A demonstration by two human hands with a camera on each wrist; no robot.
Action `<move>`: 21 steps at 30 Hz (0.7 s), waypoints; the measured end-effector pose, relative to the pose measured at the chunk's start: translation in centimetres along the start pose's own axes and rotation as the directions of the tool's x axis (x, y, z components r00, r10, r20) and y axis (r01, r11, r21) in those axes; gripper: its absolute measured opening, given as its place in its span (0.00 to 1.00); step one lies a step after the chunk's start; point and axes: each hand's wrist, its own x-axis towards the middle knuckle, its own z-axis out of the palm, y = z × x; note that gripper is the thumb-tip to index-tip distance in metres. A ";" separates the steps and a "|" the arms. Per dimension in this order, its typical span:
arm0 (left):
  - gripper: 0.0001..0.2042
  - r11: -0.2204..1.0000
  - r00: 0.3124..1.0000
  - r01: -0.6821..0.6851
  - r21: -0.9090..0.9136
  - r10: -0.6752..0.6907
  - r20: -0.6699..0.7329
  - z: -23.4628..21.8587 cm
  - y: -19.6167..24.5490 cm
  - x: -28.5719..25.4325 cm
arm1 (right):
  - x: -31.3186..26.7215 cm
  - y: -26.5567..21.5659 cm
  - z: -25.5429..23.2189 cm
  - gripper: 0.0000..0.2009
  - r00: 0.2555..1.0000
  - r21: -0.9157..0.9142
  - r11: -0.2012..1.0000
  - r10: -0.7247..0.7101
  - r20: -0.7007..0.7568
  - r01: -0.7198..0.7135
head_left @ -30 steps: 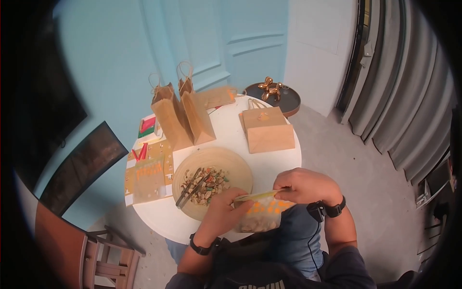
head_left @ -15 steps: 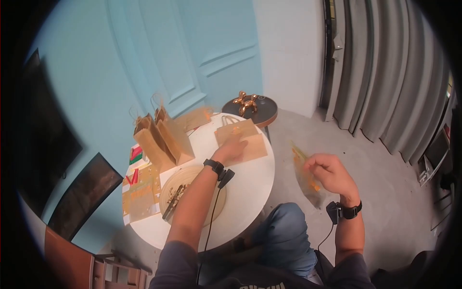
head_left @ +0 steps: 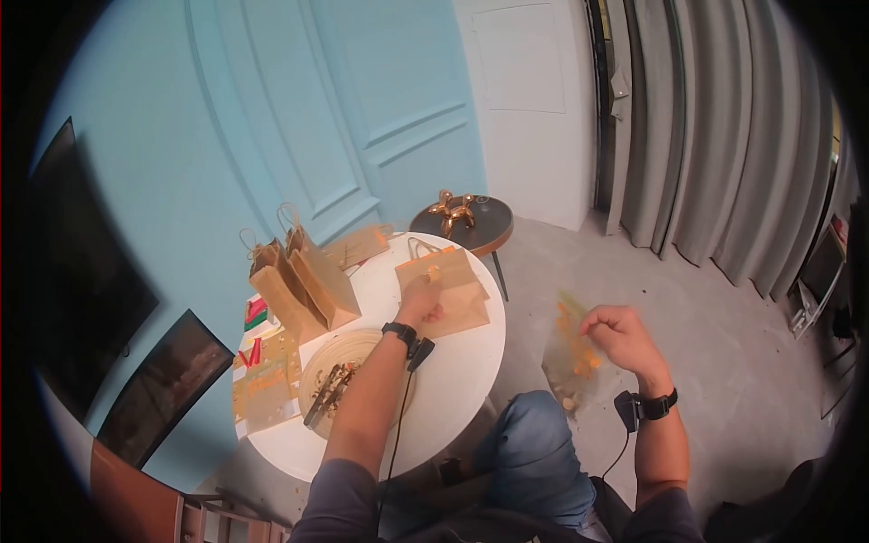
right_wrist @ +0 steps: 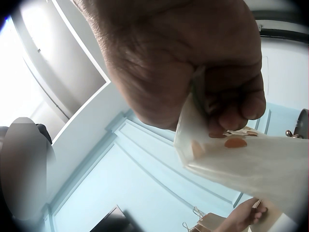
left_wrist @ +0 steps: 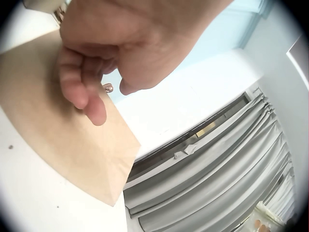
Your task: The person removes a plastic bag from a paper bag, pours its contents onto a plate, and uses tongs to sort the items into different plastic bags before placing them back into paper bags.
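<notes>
In the head view, a brown paper bag (head_left: 466, 308) with handles lies on the white round table (head_left: 453, 380). My left hand (head_left: 422, 300) is over this bag, near its orange mark. The left wrist view shows the left hand's (left_wrist: 125, 43) fingers loosely bent over the brown paper (left_wrist: 91, 150), thumb apart; contact is unclear. Off the table's right side, my right hand (head_left: 629, 342) pinches the upper edge of a clear pouch (head_left: 572, 362) with orange spots and small pieces inside. The pouch (right_wrist: 241, 159) hangs from the right hand (right_wrist: 188, 67) in the right wrist view.
Two upright brown bags (head_left: 308, 285) stand at the table's back left. A round wooden tray (head_left: 344, 362) holds mixed pieces and dark tongs (head_left: 328, 398). Another pouch (head_left: 270, 396) lies at the left. A side table (head_left: 489, 224) bears a copper balloon-dog figure (head_left: 457, 215).
The left hand has left the pouch and moved across the table to the flat brown bag. The right hand has carried the pouch right, off the table. The head view has shifted.
</notes>
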 end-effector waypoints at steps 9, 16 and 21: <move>0.20 0.993 0.973 -0.117 0.030 0.120 -0.195 -1.3 0.4 -2.7 | 4.0 2.9 1.9 0.12 0.982 0.095 0.980 0.166 0.086 -0.174; 0.06 0.808 0.832 -0.497 -0.315 0.342 -0.437 -3.4 2.4 -13.1 | 8.7 7.5 4.1 0.13 0.958 0.184 0.946 0.242 0.154 -0.268; 0.06 0.826 0.809 -0.511 -0.239 0.368 -0.458 -3.0 3.4 -20.7 | 10.7 10.4 5.2 0.16 0.883 0.307 0.848 0.330 0.334 -0.433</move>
